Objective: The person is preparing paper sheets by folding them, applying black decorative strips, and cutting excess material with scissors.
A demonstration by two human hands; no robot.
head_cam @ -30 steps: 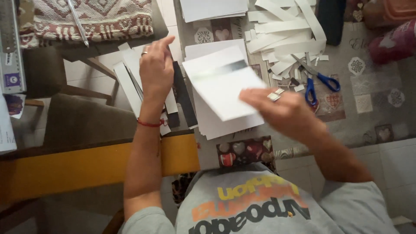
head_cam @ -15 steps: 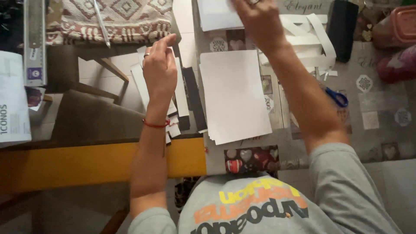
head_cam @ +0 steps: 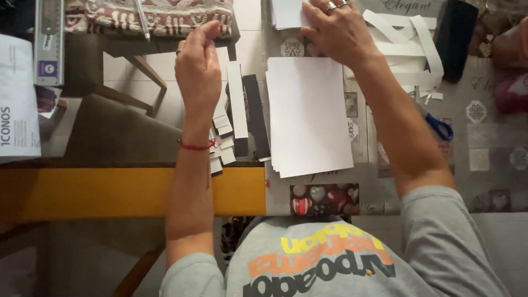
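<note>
Sheets: we see a stack of white paper (head_cam: 308, 115) lying flat on the patterned tablecloth (head_cam: 484, 159), its long axis running from our chest toward the far edge.
Right hand: our right hand (head_cam: 335, 30) rests palm down just past the stack's far end, fingers spread over another white sheet (head_cam: 287, 12) at the top of the view; it presses rather than grips.
Left hand: our left hand (head_cam: 198, 74) hangs over the cut strips (head_cam: 236, 107), fingers bunched at the tips; whether it pinches anything we cannot tell.
Key relation: the stack lies between our two forearms, touching neither hand. The right hand is nearer, just beyond its far edge; the left is beside it, across the strips.
Hands: well apart.
Strips: white and black pieces fan out just left of the stack, near the table edge.
Nearby: blue-handled scissors (head_cam: 440, 127) lie right of our right forearm; loose white offcuts (head_cam: 410, 47) are piled beyond it.
</note>
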